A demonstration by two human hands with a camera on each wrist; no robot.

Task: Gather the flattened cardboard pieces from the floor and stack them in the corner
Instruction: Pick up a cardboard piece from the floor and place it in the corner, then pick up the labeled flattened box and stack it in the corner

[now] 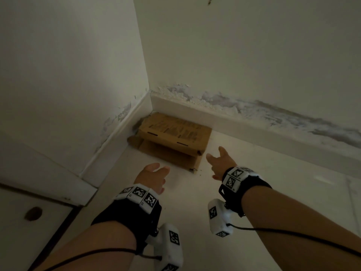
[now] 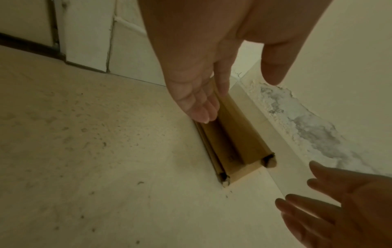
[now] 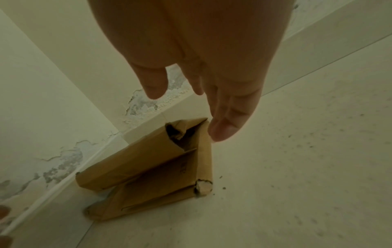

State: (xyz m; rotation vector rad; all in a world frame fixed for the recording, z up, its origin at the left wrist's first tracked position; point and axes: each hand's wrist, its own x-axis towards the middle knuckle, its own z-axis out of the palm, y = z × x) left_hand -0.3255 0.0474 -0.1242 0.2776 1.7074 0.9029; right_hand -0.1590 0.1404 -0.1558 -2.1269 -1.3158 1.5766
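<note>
Corner floor (image 1: 254,192) holds stacked cardboard (image 1: 173,132), just beyond both hands' released fingers (image 1: 210,158).

Black wristbands (image 1: 134,216) carry white marker-printed camera modules (image 1: 218,217), black cables (image 1: 273,230).

Print on the top cardboard piece (image 1: 172,130) is blurred (lower piece mostly covered).

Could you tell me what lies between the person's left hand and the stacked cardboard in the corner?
Only bare floor: the head view shows the open left hand short of the cardboard stack, touching nothing.
</note>
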